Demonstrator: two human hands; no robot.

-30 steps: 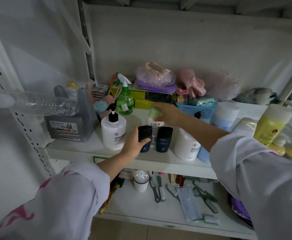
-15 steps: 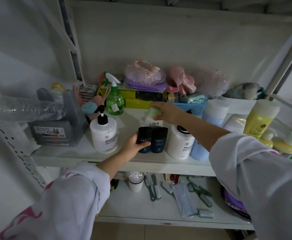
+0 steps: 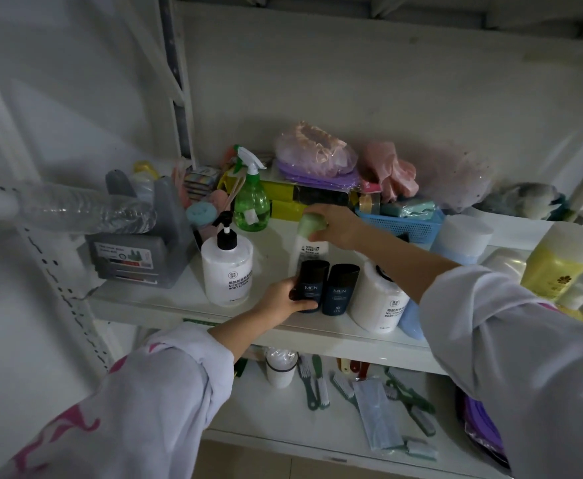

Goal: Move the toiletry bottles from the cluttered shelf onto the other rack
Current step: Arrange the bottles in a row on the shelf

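Cluttered white shelf [image 3: 165, 299], left hand [image 3: 279, 300] fingers curled round a dark MEN bottle [image 3: 312, 285], right hand [image 3: 338, 224] fingers clamped on a green-capped white bottle [image 3: 309, 247].

A grey plastic organiser box [image 3: 134, 261] stands at the left, with a clear crumpled plastic water bottle [image 3: 76, 210] lying on top. A blue mesh plastic basket [image 3: 400, 224] sits at the far right, a pink frilled shower cap [image 3: 314, 153] behind it. Green-handled brushes [image 3: 314, 385] and a pale blue face mask [image 3: 378, 414] lie on the lower shelf.
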